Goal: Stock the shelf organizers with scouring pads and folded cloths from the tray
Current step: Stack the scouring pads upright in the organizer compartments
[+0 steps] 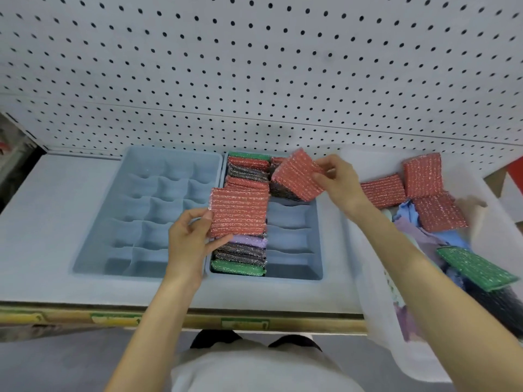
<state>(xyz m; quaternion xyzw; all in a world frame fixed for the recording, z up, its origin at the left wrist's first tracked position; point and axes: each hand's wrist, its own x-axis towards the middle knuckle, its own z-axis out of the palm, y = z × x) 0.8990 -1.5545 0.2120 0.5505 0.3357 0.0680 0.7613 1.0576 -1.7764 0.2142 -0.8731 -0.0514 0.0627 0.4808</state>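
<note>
White pegboard (254,66) backs the shelf; my left hand (189,239) and right hand (336,182) each pinch a red scouring pad (239,212), (297,178) above the blue compartmented organizer (294,267); next, slot both upright.

— Any open room left? Found the left organizer (147,216) wholly unfilled, and the right organizer's (294,241) near right slots bare.

— And blocked? Left column packed with upright pads (240,250); far right slots crowded by dark pads (280,190).
</note>
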